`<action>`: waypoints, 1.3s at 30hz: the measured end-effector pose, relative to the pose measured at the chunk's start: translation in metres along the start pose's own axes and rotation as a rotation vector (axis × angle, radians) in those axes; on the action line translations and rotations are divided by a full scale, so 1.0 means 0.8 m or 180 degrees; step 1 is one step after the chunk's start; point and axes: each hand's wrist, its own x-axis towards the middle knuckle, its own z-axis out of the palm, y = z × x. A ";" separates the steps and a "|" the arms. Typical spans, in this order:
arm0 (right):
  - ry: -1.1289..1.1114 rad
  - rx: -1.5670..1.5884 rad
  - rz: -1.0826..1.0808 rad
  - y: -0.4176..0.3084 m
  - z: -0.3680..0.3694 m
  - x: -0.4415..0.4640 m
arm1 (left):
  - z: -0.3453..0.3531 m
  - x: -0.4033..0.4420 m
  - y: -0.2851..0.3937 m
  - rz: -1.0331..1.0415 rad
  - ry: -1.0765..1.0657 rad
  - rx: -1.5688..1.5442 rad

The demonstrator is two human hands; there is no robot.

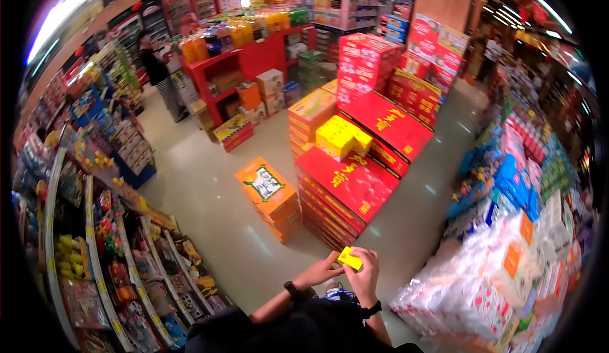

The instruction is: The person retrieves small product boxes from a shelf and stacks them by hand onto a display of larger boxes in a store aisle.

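Observation:
A small bright yellow box [350,259] is held up in front of my body. My right hand [365,278] grips it from the right side, fingers over its top edge. At its left edge my left hand [319,272] pinches it with the fingertips; the exact contact is small and partly hidden. Just beyond my hands stands a stack of red gift boxes [342,182] with gold lettering. Several yellow boxes [342,138] of a similar colour sit together on top of that stack.
Orange cartons [269,191] stand on the floor left of the stack. Store shelves [120,270] packed with small goods line my left. Plastic-wrapped packs [482,277] pile up at my right. A red display counter [235,67] holds bottles farther back, with a person [162,77] near it.

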 end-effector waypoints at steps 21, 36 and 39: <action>0.0032 -0.0640 0.0184 0.152 0.073 0.309 | -0.115 0.316 -0.006 -0.0326 -0.0005 0.0157; 0.0417 -0.1238 0.0235 0.170 0.150 0.391 | -0.217 0.419 -0.015 0.0021 -0.0935 -0.0012; 0.0426 -0.1412 0.0264 0.176 0.158 0.393 | -0.223 0.428 -0.005 0.0042 -0.1005 -0.0029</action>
